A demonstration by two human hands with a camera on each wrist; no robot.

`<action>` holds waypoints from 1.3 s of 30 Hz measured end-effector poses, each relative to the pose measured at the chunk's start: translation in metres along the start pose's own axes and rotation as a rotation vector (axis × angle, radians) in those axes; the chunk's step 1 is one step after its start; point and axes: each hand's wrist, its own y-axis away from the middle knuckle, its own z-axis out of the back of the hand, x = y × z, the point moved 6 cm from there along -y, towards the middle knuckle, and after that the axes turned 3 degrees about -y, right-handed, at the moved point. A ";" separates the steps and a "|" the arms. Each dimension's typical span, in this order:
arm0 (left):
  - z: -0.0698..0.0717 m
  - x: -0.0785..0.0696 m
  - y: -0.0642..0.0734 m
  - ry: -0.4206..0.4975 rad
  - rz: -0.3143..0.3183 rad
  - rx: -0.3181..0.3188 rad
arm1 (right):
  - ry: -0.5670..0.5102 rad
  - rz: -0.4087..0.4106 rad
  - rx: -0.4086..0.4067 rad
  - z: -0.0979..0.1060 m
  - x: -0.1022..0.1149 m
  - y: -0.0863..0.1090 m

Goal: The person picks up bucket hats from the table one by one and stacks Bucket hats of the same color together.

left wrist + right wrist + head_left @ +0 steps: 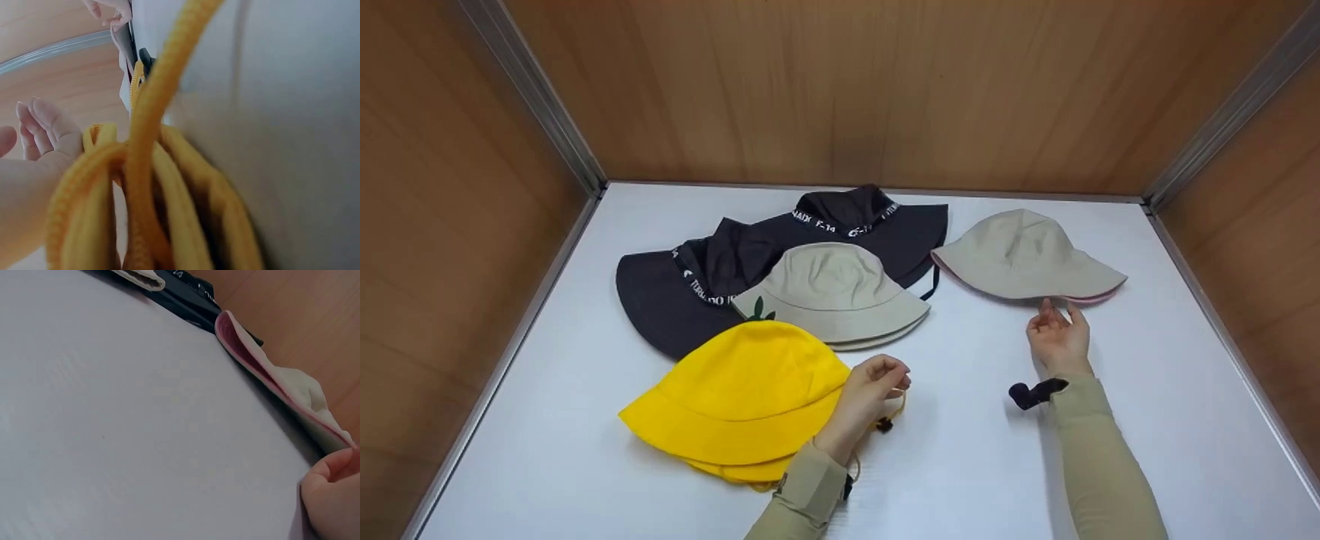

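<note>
My left hand (866,397) is beside the right edge of a yellow bucket hat (750,382), its relaxed fingers holding nothing. More yellow brims show under that hat, and a green leaf ornament (760,309) sits on its crown. In the left wrist view, a yellow cord (146,124) loops close to the camera, in front of the yellow brims. My right hand (1059,341) has its palm turned up and its fingers loosely bent, with the fingertips right at the front brim of a beige bucket hat (1020,255). Pink lining (247,351) shows under that brim.
Another beige bucket hat (832,285), with a second brim beneath, lies in the middle. It overlaps two dark wide-brimmed hats (660,300) with white lettering. Wooden panels (847,97) with metal corner strips enclose the white table (960,465) at the back and sides.
</note>
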 end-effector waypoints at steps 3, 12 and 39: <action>0.001 0.001 -0.001 0.005 0.004 0.004 | 0.060 0.011 -0.015 -0.003 0.000 -0.005; 0.002 0.003 -0.001 0.012 0.034 0.003 | 0.393 0.061 -0.177 -0.012 -0.001 -0.006; 0.004 0.004 -0.004 0.051 0.036 0.003 | 0.023 -0.007 0.061 -0.035 -0.005 -0.010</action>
